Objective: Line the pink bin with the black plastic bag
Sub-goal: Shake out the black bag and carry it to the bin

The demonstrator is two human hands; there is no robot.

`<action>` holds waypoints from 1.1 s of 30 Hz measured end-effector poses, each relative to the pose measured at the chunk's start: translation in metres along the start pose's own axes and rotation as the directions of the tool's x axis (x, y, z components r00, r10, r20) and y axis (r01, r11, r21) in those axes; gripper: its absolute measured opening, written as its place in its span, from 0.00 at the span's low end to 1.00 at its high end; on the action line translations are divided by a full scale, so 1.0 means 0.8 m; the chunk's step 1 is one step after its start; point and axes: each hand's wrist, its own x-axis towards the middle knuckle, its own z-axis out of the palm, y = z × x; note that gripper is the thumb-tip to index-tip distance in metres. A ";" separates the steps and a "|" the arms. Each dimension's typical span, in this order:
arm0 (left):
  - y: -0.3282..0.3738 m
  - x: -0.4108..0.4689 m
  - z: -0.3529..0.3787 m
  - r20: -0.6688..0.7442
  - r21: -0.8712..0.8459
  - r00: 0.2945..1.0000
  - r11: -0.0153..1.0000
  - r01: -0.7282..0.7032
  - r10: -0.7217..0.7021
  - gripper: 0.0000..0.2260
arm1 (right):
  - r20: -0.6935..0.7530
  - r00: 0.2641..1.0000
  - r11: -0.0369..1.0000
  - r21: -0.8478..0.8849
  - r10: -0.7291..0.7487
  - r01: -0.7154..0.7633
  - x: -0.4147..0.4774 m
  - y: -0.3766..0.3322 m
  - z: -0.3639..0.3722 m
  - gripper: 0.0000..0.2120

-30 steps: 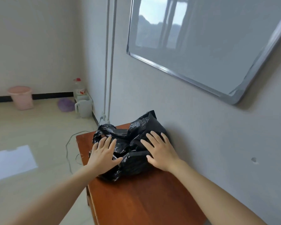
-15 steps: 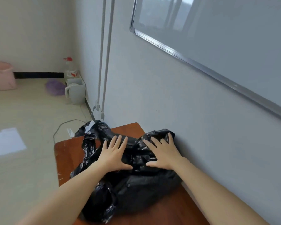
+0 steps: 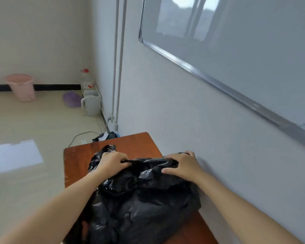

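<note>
A crumpled black plastic bag (image 3: 141, 201) lies spread over a brown wooden table (image 3: 139, 141) that stands against the wall. My left hand (image 3: 109, 162) has its fingers curled into the bag's far edge on the left. My right hand (image 3: 181, 166) pinches the same edge on the right, close to the wall. A stretch of the bag's rim is pulled taut between the two hands. The pink bin (image 3: 21, 87) stands on the floor far off at the left, against the back wall, well apart from both hands.
A white jug (image 3: 91, 104), a purple object (image 3: 71, 99) and a clear bottle with a red cap (image 3: 86, 80) sit in the far corner. A cable and small clutter (image 3: 104, 136) lie on the floor beyond the table. A whiteboard (image 3: 236, 41) hangs on the right wall.
Both hands went from lying flat with spread fingers on the bag to gripping its far edge. The bag has been drawn nearer to me and spread wider on the table.
</note>
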 end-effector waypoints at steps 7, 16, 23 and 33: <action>0.017 -0.144 -0.069 -0.252 -0.245 0.929 0.947 0.209 -0.270 0.05 | -0.095 0.960 0.963 0.028 -0.264 0.268 -0.029 -0.070 -0.020 0.16; 0.021 -0.310 -0.142 -0.334 -0.426 0.838 0.862 0.274 -0.431 0.04 | -0.179 0.899 0.900 0.108 -0.400 0.422 -0.087 -0.183 -0.030 0.11; -0.025 -0.405 -0.194 -0.412 -0.602 0.750 0.773 0.201 -0.517 0.03 | -0.258 0.866 0.866 0.156 -0.429 0.476 -0.112 -0.291 -0.019 0.09; -0.201 -0.537 -0.254 -0.419 -0.655 0.718 0.733 0.185 -0.556 0.08 | -0.226 0.877 0.866 0.185 -0.423 0.465 -0.155 -0.506 0.061 0.08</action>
